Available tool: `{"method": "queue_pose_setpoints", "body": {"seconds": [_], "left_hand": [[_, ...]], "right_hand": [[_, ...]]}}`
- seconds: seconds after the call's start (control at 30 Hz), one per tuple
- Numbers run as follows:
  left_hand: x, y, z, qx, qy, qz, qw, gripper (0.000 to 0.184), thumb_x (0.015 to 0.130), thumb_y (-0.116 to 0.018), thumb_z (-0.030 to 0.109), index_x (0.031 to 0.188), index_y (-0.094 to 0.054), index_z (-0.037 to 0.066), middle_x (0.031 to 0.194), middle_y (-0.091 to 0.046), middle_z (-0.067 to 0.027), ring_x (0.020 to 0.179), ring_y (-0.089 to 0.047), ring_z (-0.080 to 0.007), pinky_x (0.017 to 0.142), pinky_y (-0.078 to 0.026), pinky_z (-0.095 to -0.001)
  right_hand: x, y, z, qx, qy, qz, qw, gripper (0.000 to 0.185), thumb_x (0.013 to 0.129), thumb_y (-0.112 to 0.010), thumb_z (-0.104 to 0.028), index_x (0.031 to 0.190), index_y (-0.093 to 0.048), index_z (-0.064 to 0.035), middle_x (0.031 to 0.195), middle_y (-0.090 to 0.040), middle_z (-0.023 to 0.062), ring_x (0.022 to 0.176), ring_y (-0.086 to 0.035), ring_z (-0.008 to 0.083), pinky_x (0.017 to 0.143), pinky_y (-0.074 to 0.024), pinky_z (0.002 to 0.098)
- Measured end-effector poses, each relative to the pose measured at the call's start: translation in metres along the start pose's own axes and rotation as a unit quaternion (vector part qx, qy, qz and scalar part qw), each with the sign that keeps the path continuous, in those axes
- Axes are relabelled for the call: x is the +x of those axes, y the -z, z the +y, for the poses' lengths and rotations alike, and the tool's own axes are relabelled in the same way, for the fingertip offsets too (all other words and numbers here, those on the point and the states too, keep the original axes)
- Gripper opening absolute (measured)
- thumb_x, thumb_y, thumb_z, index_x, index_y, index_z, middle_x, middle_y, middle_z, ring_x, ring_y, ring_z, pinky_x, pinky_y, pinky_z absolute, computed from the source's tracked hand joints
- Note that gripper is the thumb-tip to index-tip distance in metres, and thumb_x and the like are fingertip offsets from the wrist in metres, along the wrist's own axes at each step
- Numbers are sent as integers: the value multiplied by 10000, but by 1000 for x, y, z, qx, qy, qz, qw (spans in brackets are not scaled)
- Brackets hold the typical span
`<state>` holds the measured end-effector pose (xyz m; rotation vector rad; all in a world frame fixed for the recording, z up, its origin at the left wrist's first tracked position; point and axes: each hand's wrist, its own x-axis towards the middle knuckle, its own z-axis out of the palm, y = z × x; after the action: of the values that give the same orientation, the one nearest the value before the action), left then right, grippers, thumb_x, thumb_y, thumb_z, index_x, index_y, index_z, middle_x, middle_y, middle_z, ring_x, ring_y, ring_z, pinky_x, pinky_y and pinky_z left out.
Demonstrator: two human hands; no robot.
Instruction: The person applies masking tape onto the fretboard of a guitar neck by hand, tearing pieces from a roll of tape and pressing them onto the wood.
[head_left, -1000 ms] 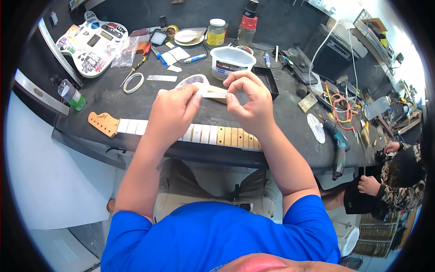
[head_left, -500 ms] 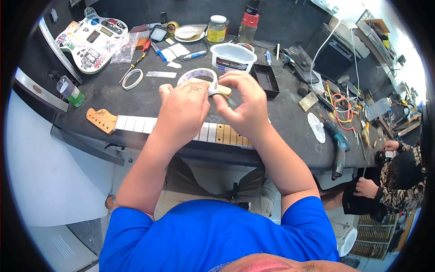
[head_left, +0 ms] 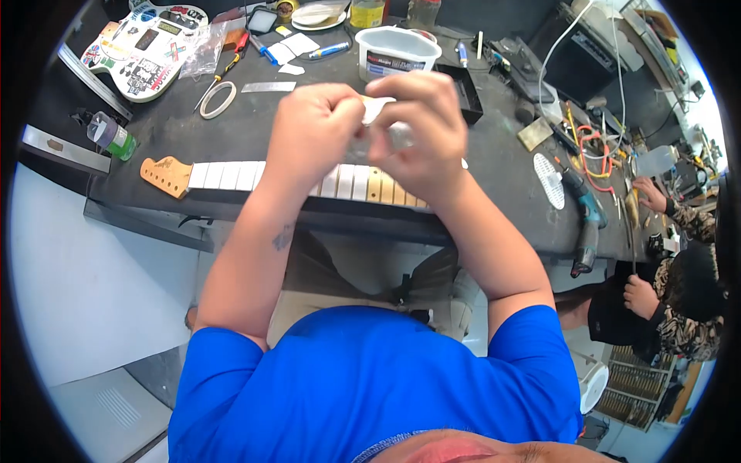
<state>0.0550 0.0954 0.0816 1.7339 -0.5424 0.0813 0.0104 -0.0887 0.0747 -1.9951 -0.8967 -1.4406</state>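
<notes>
My left hand [head_left: 315, 127] is closed in a fist, knuckles up, at the masking tape [head_left: 375, 109], whose pale edge shows between my hands. My right hand [head_left: 427, 131] curls its fingers round the other side of the tape; these fingers are blurred. Most of the roll is hidden. Below my hands a guitar neck [head_left: 330, 185] lies along the bench's front edge. White strips cover its fretboard between the frets, while bare wood shows towards the right end. Its wooden headstock [head_left: 166, 177] points left.
Behind my hands stand a plastic tub [head_left: 397, 52] and a black tray [head_left: 465, 92]. A thin tape roll [head_left: 218, 100], a stickered guitar body [head_left: 145, 48] and a bottle [head_left: 112, 136] are left. Right are a power drill [head_left: 587, 220], tools and another person's hand [head_left: 641, 296].
My hands have risen in view with the tape, and its ring is now mostly hidden. The view has shifted slightly. The other person's far hand has moved onto the bench tools.
</notes>
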Motion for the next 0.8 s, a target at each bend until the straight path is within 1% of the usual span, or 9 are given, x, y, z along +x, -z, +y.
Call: {"method": "queue_pose_setpoints", "body": {"seconds": [0.1,0.13,0.17,0.2,0.27,0.33,0.37,0.7,0.8], "left_hand": [[7,30,-29,339,-32,-43,939,229,931,-676,179,903,-854,38,865,-814,-114,876,-761,-288,836,-580,-487],[11,35,-44,440,-50,-57,895,222,931,-683,179,908,-860,46,915,-828,-110,961,-773,-309,899,-581,-519],[1,36,-51,454,-98,-27,885,207,926,-695,161,981,-870,65,1083,-843,-103,1192,-733,-356,1037,-530,-577],[-5,33,-49,454,-83,-19,887,252,975,-688,177,1132,-860,80,1378,-808,-91,1387,-654,-359,1189,-477,-495],[-10,31,-41,201,-95,-68,973,235,1012,-702,159,1176,-827,49,1380,-799,-100,1327,-688,-306,1185,-486,-463],[-16,17,-23,-78,4,-133,988,219,1036,-709,154,1181,-806,20,1391,-777,-107,1306,-682,-249,1173,-492,-426],[-18,10,-16,-215,54,-159,962,214,1048,-713,151,1183,-795,5,1396,-767,-110,1295,-678,-220,1167,-495,-408],[-24,3,-13,-125,44,-226,965,218,1040,-732,173,1044,-789,-37,1445,-725,-150,1228,-712,-201,1069,-556,-375],[-11,2,-36,-46,18,-288,956,196,1052,-703,161,1007,-754,-24,1491,-711,-135,1234,-680,-176,1058,-542,-363]], "right_hand": [[-1,14,-8,221,-267,52,937,127,937,-816,-74,1050,-790,-21,1350,-748,129,1085,-721,230,959,-581,371],[-3,25,-14,259,-345,32,902,237,1007,-761,-165,1181,-813,-12,1457,-709,139,1174,-713,207,998,-558,364],[-6,35,-21,336,-405,44,849,385,1033,-709,-262,1254,-784,44,1525,-658,168,1241,-680,224,1046,-539,377],[-10,42,-30,408,-462,53,786,541,1060,-657,-359,1326,-756,101,1594,-606,196,1307,-647,241,1094,-520,389],[-25,46,-48,489,-497,69,714,683,1031,-623,-447,1397,-724,120,1618,-592,216,1315,-637,277,1094,-523,424],[-36,43,-62,493,-526,84,688,694,1039,-618,-458,1416,-719,116,1634,-579,217,1330,-623,283,1100,-521,427],[-40,42,-65,488,-534,88,684,702,1049,-613,-467,1425,-712,117,1639,-571,213,1337,-615,281,1093,-517,429],[-50,52,-91,414,-547,37,727,541,1034,-703,-331,1431,-727,35,1593,-574,133,1324,-612,236,1092,-516,406],[-46,56,-103,36,-462,-51,885,485,951,-760,-161,1403,-734,14,1584,-584,172,1334,-625,281,1088,-535,429]]}}
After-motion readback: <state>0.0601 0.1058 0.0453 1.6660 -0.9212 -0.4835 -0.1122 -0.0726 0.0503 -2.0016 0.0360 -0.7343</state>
